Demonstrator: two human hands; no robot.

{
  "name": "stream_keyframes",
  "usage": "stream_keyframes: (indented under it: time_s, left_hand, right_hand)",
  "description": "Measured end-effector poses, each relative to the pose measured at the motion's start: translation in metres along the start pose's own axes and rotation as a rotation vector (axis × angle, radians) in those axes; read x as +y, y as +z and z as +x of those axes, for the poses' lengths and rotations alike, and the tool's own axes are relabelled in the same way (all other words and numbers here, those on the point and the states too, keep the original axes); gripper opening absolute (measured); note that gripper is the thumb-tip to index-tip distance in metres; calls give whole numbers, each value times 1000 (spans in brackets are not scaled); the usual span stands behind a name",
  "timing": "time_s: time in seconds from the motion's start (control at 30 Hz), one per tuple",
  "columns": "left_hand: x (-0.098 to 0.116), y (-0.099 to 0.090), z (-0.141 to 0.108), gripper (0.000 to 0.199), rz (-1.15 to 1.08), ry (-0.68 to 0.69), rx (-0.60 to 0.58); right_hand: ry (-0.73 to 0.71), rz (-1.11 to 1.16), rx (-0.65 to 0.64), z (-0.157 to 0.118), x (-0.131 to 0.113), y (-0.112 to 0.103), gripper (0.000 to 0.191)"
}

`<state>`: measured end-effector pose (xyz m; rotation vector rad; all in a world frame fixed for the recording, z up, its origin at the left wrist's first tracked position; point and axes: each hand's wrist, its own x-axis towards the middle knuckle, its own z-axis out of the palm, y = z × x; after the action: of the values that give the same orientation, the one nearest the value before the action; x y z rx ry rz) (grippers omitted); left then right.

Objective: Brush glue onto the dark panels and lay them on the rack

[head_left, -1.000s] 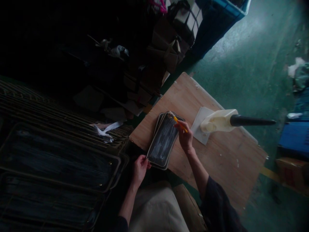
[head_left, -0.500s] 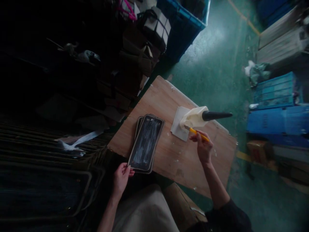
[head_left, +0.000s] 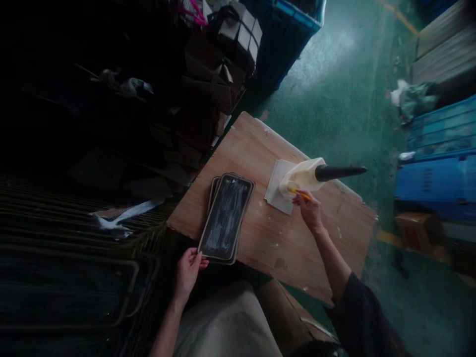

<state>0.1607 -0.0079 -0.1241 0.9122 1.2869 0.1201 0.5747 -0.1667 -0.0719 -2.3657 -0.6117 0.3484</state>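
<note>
My left hand (head_left: 189, 271) pinches the near left corner of a dark rectangular panel (head_left: 225, 218) with rounded corners and a pale rim. Whitish streaks are smeared along its face. It lies on top of other similar panels, slightly fanned, at the left side of a wooden board. In my right hand (head_left: 309, 212) is a yellow-handled brush (head_left: 304, 195), its tip inside the opening of a cream plastic container (head_left: 305, 174). A long black tapered part (head_left: 340, 172) sticks out from the container's far end. Under the container lies a pale grey square sheet (head_left: 275, 191).
The wooden board (head_left: 256, 243) spans the middle, with a cardboard box (head_left: 286, 307) below its near edge. Stacked rimmed panels (head_left: 70, 287) stand at the left. A blue crate (head_left: 275, 39) sits beyond, and blue bins (head_left: 435, 183) line the right over a green floor.
My right hand has moved slightly up and left, and the brush now reaches deeper into the container. The left hand keeps its hold on the panel's corner. The view has shifted a little.
</note>
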Motion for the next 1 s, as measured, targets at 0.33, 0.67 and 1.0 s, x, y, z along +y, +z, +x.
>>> stream_keyframes:
  time_s: [0.33, 0.67, 1.0]
  left_hand:
    - [-7, -1, 2, 42, -3, 3, -7]
    - [0, 0, 0, 40, 4, -3, -2]
    - [4, 0, -2, 37, -33, 16, -24]
  right_hand:
    - [-282, -332, -170, -43, -22, -44, 29]
    - [267, 588, 338, -28, -25, 1, 37]
    - [619, 821, 473, -87, -35, -12, 28]
